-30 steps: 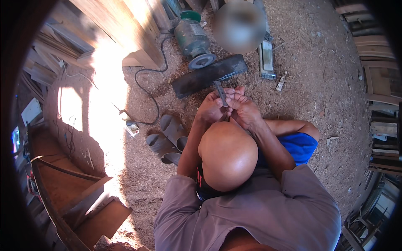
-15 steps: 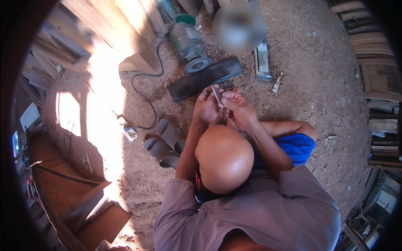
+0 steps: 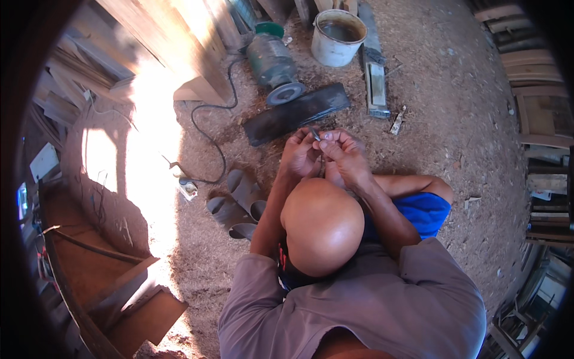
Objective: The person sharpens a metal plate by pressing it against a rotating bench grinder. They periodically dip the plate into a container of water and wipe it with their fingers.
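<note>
Above my raised knee (image 3: pixel 323 224), both hands meet around a small flat, dark strip that looks like a metal blade (image 3: pixel 313 133). My left hand (image 3: pixel 300 157) is closed on its left side, and my right hand (image 3: pixel 347 157) pinches it from the right with the thumb on top. The fingers cover most of the strip, and its thin edge faces up. Just beyond the hands lies a long dark board (image 3: pixel 299 113). A sharpening stone on a narrow base (image 3: pixel 376 90) rests on the ground farther right.
Behind the board lies a green-topped electric grinder (image 3: pixel 272 63) with a round disc; its black cord (image 3: pixel 209 140) loops left. A white bucket (image 3: pixel 338 51) of murky liquid stands at the back. Grey curved pipe-like pieces (image 3: pixel 239 200) sit left of my knee. Wooden frames (image 3: pixel 541 113) line the right.
The strip has turned in my fingers: its broad face showed before, and now mostly its thin edge shows. Both hands have shifted slightly, still holding it.
</note>
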Tool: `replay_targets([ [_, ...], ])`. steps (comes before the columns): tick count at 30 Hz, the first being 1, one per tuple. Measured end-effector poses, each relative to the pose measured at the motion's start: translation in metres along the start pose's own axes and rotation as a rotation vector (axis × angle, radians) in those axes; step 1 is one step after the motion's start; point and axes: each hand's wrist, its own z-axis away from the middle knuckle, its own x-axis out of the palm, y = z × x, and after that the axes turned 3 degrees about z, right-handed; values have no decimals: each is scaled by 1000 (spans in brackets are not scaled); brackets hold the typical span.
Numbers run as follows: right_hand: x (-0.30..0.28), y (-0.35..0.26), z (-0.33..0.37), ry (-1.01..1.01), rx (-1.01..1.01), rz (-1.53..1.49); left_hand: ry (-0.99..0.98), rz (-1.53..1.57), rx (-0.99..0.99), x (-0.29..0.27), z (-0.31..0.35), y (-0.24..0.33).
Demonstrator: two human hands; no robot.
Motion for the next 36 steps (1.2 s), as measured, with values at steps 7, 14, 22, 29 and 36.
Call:
replay_targets([
  [7,3,0,0,58,23,-65,0,-32,-6,-3,1,0],
  [14,4,2,-3,72,20,-42,6,-30,-18,-6,-1,2],
  [22,-10,16,-32,170,-70,373,100,-142,100,-38,-10,12],
  [29,-48,51,-94,135,-59,673,321,-484,197,-69,-24,30],
  [36,-54,79,-137,127,46,722,438,-652,219,-79,-43,48],
])
